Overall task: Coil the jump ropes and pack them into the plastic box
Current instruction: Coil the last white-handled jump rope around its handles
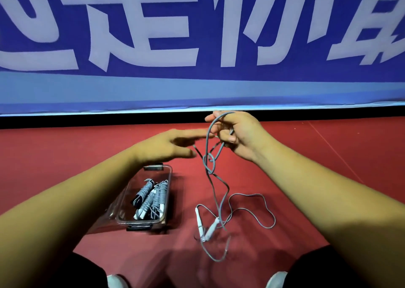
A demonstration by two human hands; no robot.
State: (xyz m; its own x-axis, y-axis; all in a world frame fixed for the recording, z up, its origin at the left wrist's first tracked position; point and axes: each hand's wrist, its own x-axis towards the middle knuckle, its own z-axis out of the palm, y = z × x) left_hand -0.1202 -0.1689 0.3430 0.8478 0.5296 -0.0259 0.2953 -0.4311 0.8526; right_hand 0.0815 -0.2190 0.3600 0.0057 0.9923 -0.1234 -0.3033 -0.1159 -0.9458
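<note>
A grey jump rope (220, 191) hangs from my right hand (235, 134), which grips a loop of it with curled fingers. The cord twists into a loose knot below the hand and trails to the red floor, where its two white handles (207, 226) lie. My left hand (171, 145) is stretched flat with straight fingers, its fingertips touching the rope next to the right hand. A clear plastic box (122, 202) stands on the floor under my left forearm. Several coiled grey ropes (151, 197) lie inside it.
The red floor (328, 156) runs back to a black strip and a blue banner (197, 46) with large white characters. My dark-clad legs and white shoes (116, 281) sit at the bottom edge.
</note>
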